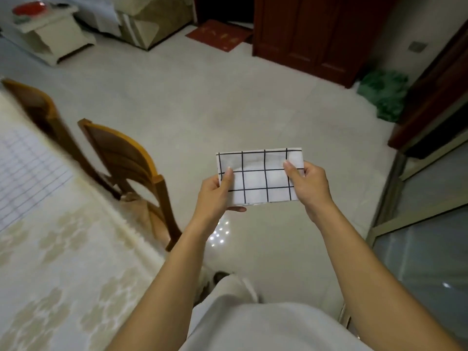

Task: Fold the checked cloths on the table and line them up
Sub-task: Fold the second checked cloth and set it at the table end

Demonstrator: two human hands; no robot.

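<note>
Obs.: The folded checked cloth [255, 178] is held in the air over the floor [228, 97], well apart from the bench [63, 262], which lies to the person's left. It forms a compact rectangle with its long edges roughly level and the grid face towards the camera.

Grip state: The left hand [215, 191] pinches the left short end, thumb on the near face and fingers behind; one fingertip shows below the lower edge. The right hand [309, 183] pinches the right short end the same way, thumb on the near face. Both grips are closed on the cloth, which spans flat between them.

Step in hand (judgement): The fold looks finished or close to it. What remains is to carry the piece to the bench and set it in line. A second checked cloth [27, 171] lies on the bench at far left. It is blurred, so its fold state cannot be told.

Method note: Keep both pinches firm so the layers do not slide. The lower edge looks slightly uneven near the left hand, so square it before setting down. Lower the cloth flat, with the long edge parallel to its neighbour, then press the crease before letting go. Mind the chair [126, 158] beside the bench.

Risk: The fabric is limp, and the layers may spring open if one end is freed early.
</note>
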